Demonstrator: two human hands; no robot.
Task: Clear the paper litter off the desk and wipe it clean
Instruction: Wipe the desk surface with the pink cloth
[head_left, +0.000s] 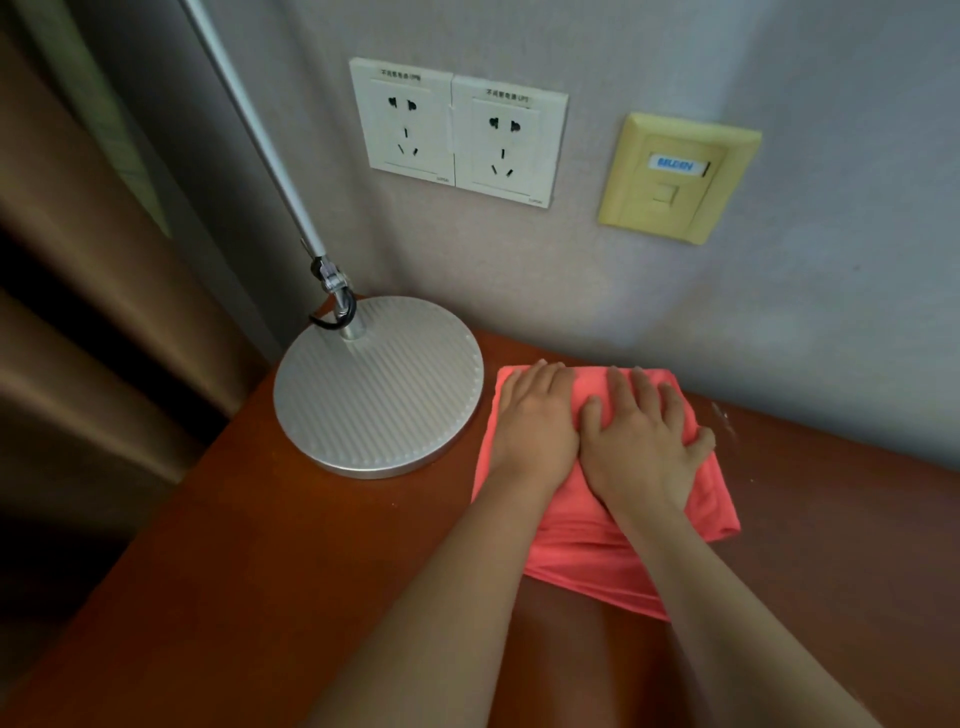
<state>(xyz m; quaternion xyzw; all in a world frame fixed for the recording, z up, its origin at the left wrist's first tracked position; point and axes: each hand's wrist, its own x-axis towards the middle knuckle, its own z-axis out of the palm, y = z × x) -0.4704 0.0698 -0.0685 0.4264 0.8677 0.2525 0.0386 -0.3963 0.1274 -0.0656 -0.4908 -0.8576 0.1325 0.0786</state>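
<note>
Both hands, left (532, 415) and right (641, 441), press flat on folded coral-pink cloth (587, 551).

Folded coral-pink cloth (597, 551) lies flat on red-brown desk (260, 571).

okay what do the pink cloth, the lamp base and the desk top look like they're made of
Pink cloth: soft fabric, matte, folded and creased, maybe microfibre. Lamp base: likely brushed metal, silvery, ribbed, dull sheen. Desk top: smooth reddish-brown wood or veneer, slightly glossy; which one is unclear.
</note>
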